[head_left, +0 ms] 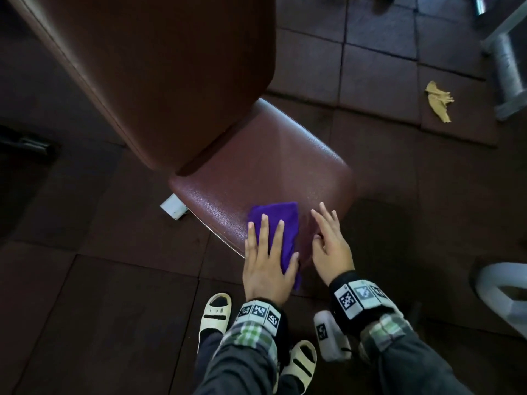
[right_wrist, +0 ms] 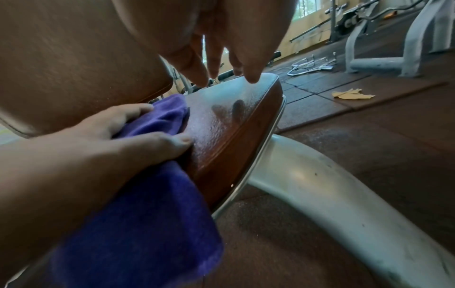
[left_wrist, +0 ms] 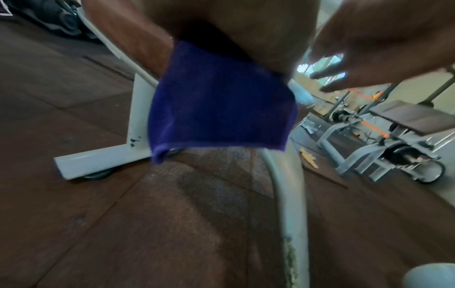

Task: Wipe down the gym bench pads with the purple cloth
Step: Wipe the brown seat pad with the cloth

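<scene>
The purple cloth [head_left: 281,220] lies folded on the near edge of the brown seat pad [head_left: 271,166], and part of it hangs over the front [left_wrist: 221,109]. My left hand [head_left: 266,252] presses flat on the cloth with its fingers straight and its thumb at the cloth's right side. In the right wrist view the left hand [right_wrist: 98,146] holds the cloth [right_wrist: 147,224] against the pad's edge. My right hand [head_left: 328,238] is open with spread fingers just right of the cloth, over the seat pad. The tilted brown back pad [head_left: 171,67] rises behind the seat.
A yellow rag [head_left: 437,101] lies on the rubber floor tiles at the right. The bench's white frame foot [head_left: 172,206] juts out at the left, and its curved tube [right_wrist: 332,204] runs under the seat. Grey gym machines [head_left: 507,61] stand at the far right. My sandalled feet [head_left: 215,312] are below the hands.
</scene>
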A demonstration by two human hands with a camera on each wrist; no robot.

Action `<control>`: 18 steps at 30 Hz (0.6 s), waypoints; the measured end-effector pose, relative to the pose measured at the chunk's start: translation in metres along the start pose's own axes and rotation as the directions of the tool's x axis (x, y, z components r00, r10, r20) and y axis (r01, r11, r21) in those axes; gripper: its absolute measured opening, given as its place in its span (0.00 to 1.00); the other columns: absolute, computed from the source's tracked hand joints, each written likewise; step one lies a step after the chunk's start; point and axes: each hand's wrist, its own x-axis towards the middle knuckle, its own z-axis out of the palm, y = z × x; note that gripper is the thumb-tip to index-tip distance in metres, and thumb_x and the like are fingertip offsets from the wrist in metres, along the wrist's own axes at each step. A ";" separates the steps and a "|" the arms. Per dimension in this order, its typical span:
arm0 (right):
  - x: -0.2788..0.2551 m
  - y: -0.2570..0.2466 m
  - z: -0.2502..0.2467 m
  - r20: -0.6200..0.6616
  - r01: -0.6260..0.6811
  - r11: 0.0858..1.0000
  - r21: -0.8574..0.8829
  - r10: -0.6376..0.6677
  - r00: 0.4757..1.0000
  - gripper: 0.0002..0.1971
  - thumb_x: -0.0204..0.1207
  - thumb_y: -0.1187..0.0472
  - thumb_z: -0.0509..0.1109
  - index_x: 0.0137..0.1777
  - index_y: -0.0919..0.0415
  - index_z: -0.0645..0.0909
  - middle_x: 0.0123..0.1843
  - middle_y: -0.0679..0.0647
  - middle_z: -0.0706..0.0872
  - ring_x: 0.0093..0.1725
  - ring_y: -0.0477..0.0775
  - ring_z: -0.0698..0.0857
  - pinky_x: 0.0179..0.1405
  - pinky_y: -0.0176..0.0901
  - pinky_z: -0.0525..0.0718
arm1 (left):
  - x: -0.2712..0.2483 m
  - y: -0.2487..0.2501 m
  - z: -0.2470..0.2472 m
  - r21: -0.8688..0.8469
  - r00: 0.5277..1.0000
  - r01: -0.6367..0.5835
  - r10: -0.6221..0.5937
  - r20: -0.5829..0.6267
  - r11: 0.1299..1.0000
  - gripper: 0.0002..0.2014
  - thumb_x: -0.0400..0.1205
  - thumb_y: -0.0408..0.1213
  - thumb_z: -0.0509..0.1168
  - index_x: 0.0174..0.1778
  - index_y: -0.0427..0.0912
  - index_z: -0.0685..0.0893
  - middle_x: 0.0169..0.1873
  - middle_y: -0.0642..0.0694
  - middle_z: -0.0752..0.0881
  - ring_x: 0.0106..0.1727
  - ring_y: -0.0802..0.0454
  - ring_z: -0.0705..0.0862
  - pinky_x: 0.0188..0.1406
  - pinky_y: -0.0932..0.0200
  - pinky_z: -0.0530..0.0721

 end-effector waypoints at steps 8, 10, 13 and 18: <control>0.028 -0.004 0.007 0.240 -0.030 0.940 -0.341 0.118 0.964 0.29 0.84 0.55 0.55 0.82 0.50 0.48 0.84 0.49 0.38 0.82 0.55 0.37 0.79 0.61 0.42 | -0.013 0.017 0.021 -0.421 0.876 0.307 -0.426 -0.225 0.854 0.33 0.86 0.51 0.54 0.86 0.51 0.50 0.86 0.55 0.35 0.87 0.38 0.43 0.82 0.47 0.54; 0.027 -0.004 0.009 0.237 -0.020 0.917 -0.399 0.124 0.964 0.30 0.84 0.52 0.53 0.82 0.49 0.45 0.83 0.48 0.36 0.82 0.55 0.37 0.80 0.62 0.44 | -0.007 0.022 0.022 -0.507 0.833 0.331 -0.500 -0.239 0.795 0.34 0.86 0.52 0.55 0.87 0.51 0.48 0.86 0.55 0.35 0.87 0.41 0.43 0.83 0.54 0.52; 0.025 0.000 0.010 0.223 -0.017 0.932 -0.362 0.104 0.969 0.30 0.84 0.52 0.54 0.82 0.47 0.45 0.83 0.45 0.37 0.82 0.53 0.37 0.80 0.60 0.43 | 0.002 0.016 0.019 -0.580 0.801 0.299 -0.529 -0.280 0.758 0.36 0.86 0.50 0.57 0.87 0.47 0.48 0.86 0.47 0.39 0.87 0.52 0.42 0.83 0.66 0.47; 0.028 0.009 0.008 0.228 -0.006 0.966 -0.260 0.068 0.971 0.31 0.83 0.52 0.58 0.81 0.44 0.48 0.79 0.36 0.36 0.80 0.46 0.35 0.79 0.56 0.39 | 0.049 -0.025 -0.013 -0.663 0.737 0.292 -0.604 -0.303 0.689 0.39 0.84 0.52 0.57 0.85 0.33 0.54 0.85 0.31 0.49 0.86 0.45 0.50 0.78 0.75 0.46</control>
